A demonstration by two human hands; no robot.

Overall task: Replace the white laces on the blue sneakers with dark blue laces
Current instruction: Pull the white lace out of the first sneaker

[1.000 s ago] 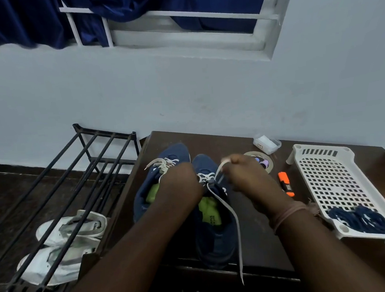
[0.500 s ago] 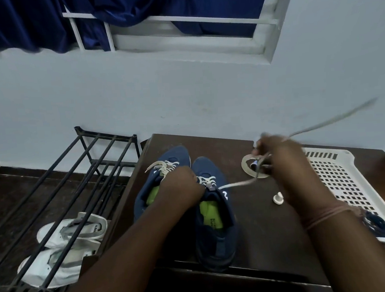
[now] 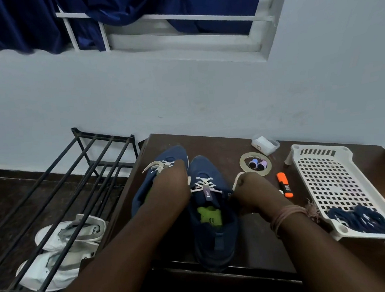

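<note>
Two blue sneakers stand side by side on the dark wooden table (image 3: 250, 244). The left sneaker (image 3: 167, 155) keeps its white lace (image 3: 156, 166) tied. The right sneaker (image 3: 211, 224) has its white lace (image 3: 204, 183) only in the front eyelets, and its green insole shows. My left hand (image 3: 173, 183) rests between the two shoes at the right shoe's tongue; its fingers are hidden. My right hand (image 3: 251, 192) grips a loop of the white lace beside the right shoe. Dark blue laces (image 3: 360, 219) lie bundled in the white basket (image 3: 330, 177).
An orange highlighter (image 3: 285, 184), a tape roll (image 3: 255, 163) with two small spools inside it and a small plastic box (image 3: 265, 144) lie between the shoes and the basket. A black metal rack (image 3: 60, 189) stands to the left with white sneakers (image 3: 64, 248) under it.
My right hand, which had swung the white lace out to the right, has come back down beside the right shoe. More of the lace is out of the eyelets. My left hand stayed put.
</note>
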